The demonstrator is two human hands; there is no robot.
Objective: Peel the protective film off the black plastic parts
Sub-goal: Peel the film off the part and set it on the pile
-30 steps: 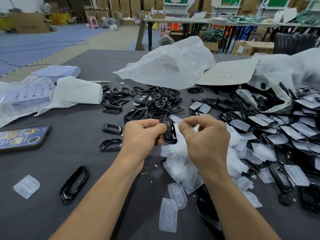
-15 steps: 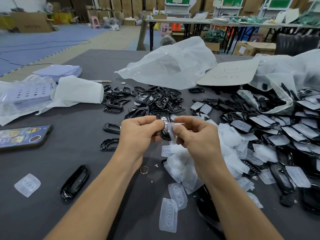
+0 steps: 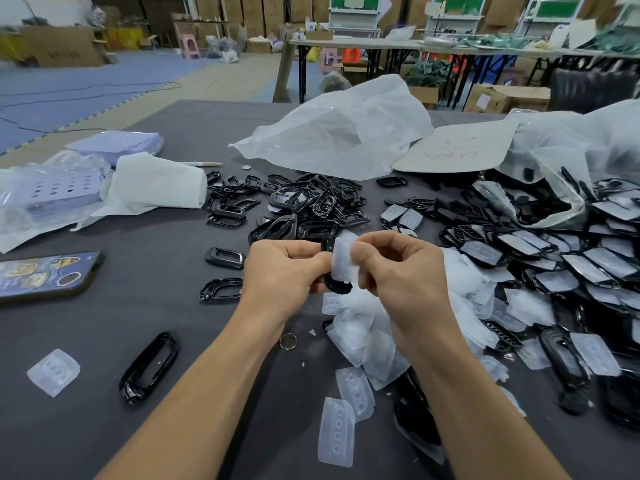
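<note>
My left hand (image 3: 282, 270) grips a black plastic part (image 3: 335, 285) above the middle of the grey table (image 3: 138, 327). My right hand (image 3: 398, 268) pinches a translucent white film (image 3: 343, 259) that stands lifted off the part's face. Most of the part is hidden behind the film and my fingers. A heap of peeled films (image 3: 367, 334) lies under my hands. Black parts with film on them (image 3: 568, 268) crowd the right side. A pile of bare black frames (image 3: 304, 209) lies beyond my hands.
A phone (image 3: 45, 275) lies at the left edge, with wrapped trays (image 3: 45, 199) and white paper (image 3: 156, 185) behind it. Large plastic bags (image 3: 343, 133) and a cardboard sheet (image 3: 457, 147) sit at the back. A loose black frame (image 3: 149, 367), a coin (image 3: 288, 341) and stray films (image 3: 53, 372) lie in front.
My right hand has pulled the film up and away from the black part; a second ago the part's face showed between my hands, now the lifted film covers it.
</note>
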